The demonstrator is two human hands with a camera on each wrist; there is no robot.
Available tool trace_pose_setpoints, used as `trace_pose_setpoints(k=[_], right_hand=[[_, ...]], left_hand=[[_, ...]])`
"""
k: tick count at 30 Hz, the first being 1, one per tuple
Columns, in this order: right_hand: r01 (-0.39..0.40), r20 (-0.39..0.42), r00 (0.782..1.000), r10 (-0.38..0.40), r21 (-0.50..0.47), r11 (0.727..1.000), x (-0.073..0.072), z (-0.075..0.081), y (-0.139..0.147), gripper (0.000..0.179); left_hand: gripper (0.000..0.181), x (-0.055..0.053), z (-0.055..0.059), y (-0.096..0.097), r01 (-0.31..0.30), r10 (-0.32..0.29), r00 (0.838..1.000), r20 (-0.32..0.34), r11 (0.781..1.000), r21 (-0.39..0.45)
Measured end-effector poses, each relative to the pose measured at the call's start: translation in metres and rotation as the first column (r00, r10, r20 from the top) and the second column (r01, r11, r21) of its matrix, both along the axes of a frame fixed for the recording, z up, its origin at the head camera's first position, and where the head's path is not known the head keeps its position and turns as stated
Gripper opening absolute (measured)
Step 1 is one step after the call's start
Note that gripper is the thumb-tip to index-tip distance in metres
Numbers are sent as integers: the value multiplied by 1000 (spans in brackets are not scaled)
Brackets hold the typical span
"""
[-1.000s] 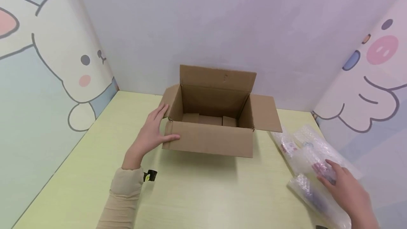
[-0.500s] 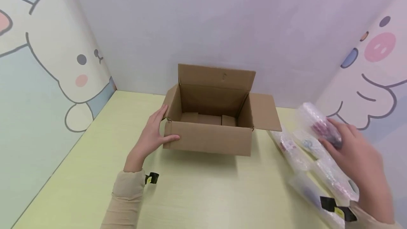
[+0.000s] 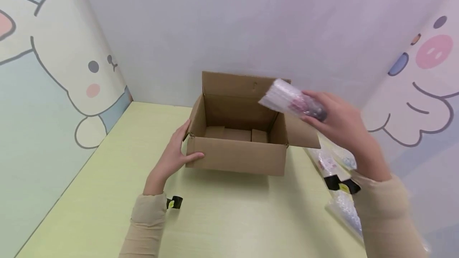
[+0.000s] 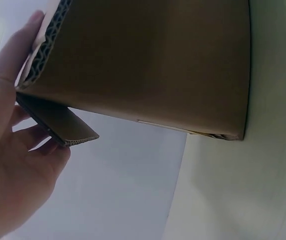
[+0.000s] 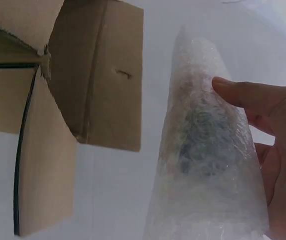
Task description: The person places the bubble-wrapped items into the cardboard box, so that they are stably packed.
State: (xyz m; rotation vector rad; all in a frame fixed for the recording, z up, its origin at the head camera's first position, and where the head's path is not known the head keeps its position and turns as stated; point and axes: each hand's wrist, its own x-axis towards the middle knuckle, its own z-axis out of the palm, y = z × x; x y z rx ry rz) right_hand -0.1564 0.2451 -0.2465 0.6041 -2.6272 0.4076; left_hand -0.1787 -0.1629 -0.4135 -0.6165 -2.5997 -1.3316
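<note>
An opened cardboard box (image 3: 234, 156) stands on the table with its flaps spread. My left hand (image 3: 170, 158) holds its front-left corner, thumb over the front flap and fingers on the left flap; in the left wrist view the fingers (image 4: 33, 145) lie behind that flap. Above the box's right flap, my right hand (image 3: 338, 120) grips a bubble-wrapped bundle (image 3: 290, 100), pinkish and dark under the clear wrap. In the right wrist view the bundle (image 5: 202, 150) is tilted, thumb on its near side. What lies inside the wrap is too blurred to tell.
More bubble-wrapped packages (image 3: 324, 160) lie on the pale yellow table (image 3: 229, 218) to the right, partly hidden by my right arm. Another wrapped package (image 3: 346, 212) lies nearer me. A plain wall (image 3: 244, 23) rises behind the box, with cartoon-printed walls at both sides.
My right hand has picked up a bubble-wrapped bundle from the pile at right and carried it up and leftward to the box. My left hand has kept its hold on the box corner.
</note>
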Motion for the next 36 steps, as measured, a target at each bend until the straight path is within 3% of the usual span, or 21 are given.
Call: trace_pose_setpoints(k=[7,14,21,29,36], right_hand=[[-105,119,988,101,32,994,-42,-1,-38,56],[-211,296,940,170,111,971,-77,-1,-66,58],[-265,379,913,153,264,927,-99,-6,-95,56],[-351,457,880,133,435,829,-114,-22,-123,59],[-484,518,839,169,566,668,-118,-39,-148,57]], left_hand=[[110,0,-3,2,0,0,1000,-26,1000,15],[110,3,-2,3,-4,5,1000,-27,1000,16],[110,5,-3,4,-4,5,999,-45,1000,10],[111,9,-5,7,2,0,998,-63,1000,22],[111,12,-8,7,11,-10,999,-50,1000,26]])
